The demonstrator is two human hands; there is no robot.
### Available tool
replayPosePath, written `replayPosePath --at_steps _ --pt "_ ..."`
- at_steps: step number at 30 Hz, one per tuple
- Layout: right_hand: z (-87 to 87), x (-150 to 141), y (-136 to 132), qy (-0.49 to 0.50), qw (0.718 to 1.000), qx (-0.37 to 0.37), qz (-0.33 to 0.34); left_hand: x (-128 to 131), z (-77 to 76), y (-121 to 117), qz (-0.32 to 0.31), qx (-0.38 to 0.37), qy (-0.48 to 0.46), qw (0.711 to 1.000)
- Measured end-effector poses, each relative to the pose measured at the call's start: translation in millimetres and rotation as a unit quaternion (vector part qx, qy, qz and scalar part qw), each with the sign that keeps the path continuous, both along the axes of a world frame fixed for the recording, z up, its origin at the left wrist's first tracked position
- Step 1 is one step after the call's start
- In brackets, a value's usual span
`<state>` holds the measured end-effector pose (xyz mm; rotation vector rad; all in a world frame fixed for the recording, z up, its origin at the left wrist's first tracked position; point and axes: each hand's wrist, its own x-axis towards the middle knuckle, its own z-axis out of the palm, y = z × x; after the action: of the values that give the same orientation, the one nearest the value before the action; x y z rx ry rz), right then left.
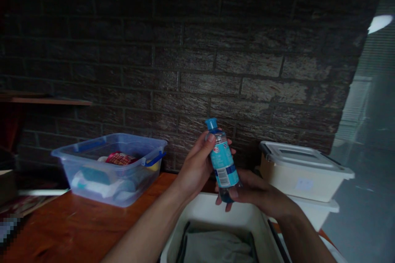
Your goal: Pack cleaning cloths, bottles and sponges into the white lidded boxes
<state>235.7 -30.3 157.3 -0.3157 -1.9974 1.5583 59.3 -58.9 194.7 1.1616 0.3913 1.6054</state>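
Observation:
A clear bottle [222, 160] with a blue cap and a light-blue label bearing a barcode is held up, tilted slightly, its cap pointing up and to the left. Around its upper part wraps my left hand [197, 160], thumb near the neck. My right hand [251, 189] grips the bottle near its base, the fingers partly hidden behind it. Below both hands stands a white storage bin [197, 205] without a lid on it. Inside the bin lies folded grey-green cloth [216, 246].
A clear bluish plastic bin [101, 181] with assorted items, including a red package [120, 158], stands left on the wooden table [58, 230]. Two stacked white lidded boxes [302, 172] are at the right. A dark brick wall [185, 70] rises behind. A wooden shelf [46, 100] juts out left.

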Motion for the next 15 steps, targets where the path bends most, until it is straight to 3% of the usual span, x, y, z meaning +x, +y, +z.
replayPosePath --at_steps 6,12,15 --pt "-6.9 -1 5 -0.021 1.0 -0.008 0.01 -6 -6.1 -3 0.029 -0.021 0.023 0.999" --pt "-9.9 -1 5 -0.012 1.0 -0.012 0.006 -19 -6.6 -6 -0.03 -0.018 0.038 0.999" --pt "-12.3 -3 5 -0.008 1.0 -0.012 0.008 -17 -5.0 -8 -0.028 -0.004 0.045 0.999"
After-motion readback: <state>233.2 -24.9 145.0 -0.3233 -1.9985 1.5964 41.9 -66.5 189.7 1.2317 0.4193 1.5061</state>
